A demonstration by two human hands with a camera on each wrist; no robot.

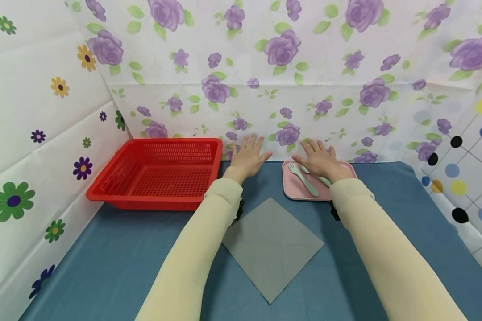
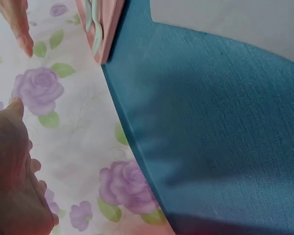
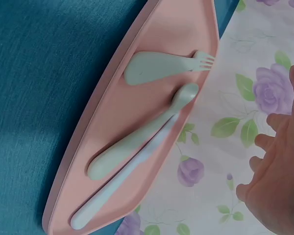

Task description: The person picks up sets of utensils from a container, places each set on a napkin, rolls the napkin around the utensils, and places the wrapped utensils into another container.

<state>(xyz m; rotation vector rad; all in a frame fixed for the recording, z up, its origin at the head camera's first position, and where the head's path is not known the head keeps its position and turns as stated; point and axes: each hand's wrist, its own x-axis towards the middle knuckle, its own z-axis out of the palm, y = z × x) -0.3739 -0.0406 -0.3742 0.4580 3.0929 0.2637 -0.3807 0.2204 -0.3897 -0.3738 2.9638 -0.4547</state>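
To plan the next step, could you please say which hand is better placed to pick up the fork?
Probably the right hand: in the head view it overlaps the pink tray, near the fork, and holds nothing. The left hand, also empty, is farther away, nearer the red basket.

Pink tray point(image 1: 292, 189) lying flat right by the right hand point(image 1: 320, 160), with a mint fork point(image 3: 157, 68), mint spoon point(image 3: 131, 142) and slim paler utensil point(image 3: 118, 179) on it. Red mesh basket point(image 1: 152, 202)'s upright, just left of the left hand point(image 1: 246, 161). Grey square cloth point(image 1: 272, 249)'s flat, nearside of both hands.
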